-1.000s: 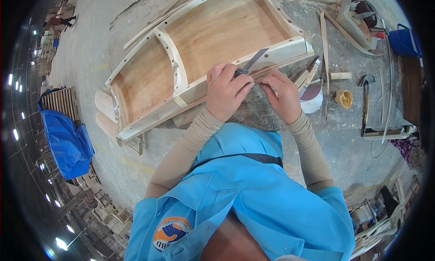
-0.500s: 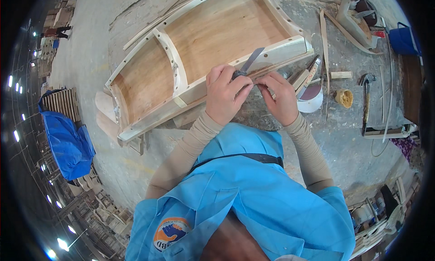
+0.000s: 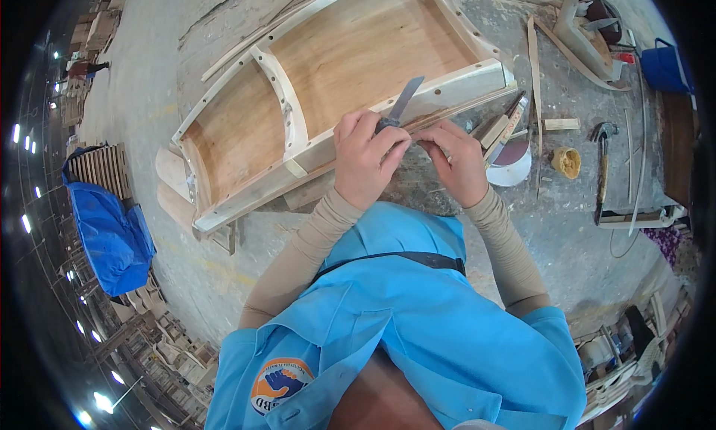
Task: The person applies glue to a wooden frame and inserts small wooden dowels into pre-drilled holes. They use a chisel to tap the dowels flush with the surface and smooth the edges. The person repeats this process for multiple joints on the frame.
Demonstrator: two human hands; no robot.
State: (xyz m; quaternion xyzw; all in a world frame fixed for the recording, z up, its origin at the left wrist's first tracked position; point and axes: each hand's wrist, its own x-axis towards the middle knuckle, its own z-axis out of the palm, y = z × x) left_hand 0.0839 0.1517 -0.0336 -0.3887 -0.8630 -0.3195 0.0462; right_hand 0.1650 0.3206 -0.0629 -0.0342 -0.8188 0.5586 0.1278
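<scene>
My left hand (image 3: pixel 365 155) is closed around the dark handle of a flat-bladed knife (image 3: pixel 407 102), its grey blade pointing up and away over the edge of a wooden frame. Thumb and fingers of my right hand (image 3: pixel 455 161) are pinched together close to the left fingertips; whatever lies between them is too small to make out. Just beyond both hands is the pale wooden furniture frame (image 3: pixel 322 151), with a curved crosspiece (image 3: pixel 282 94), plywood panels and dark holes along its rails.
Right of the frame lie wood strips (image 3: pixel 534 79), a hammer (image 3: pixel 603 154), a small tub of yellowish paste (image 3: pixel 567 162) and a white round container (image 3: pixel 510 173). A blue bucket (image 3: pixel 662 66) stands far right. At left, a blue tarp (image 3: pixel 112 236) hangs by stacked slats. A distant person (image 3: pixel 86 69) is at upper left.
Both hands have shifted slightly left, the knife with them, its blade now tilted a little more upright. The distant person has moved slightly. The frame stays put.
</scene>
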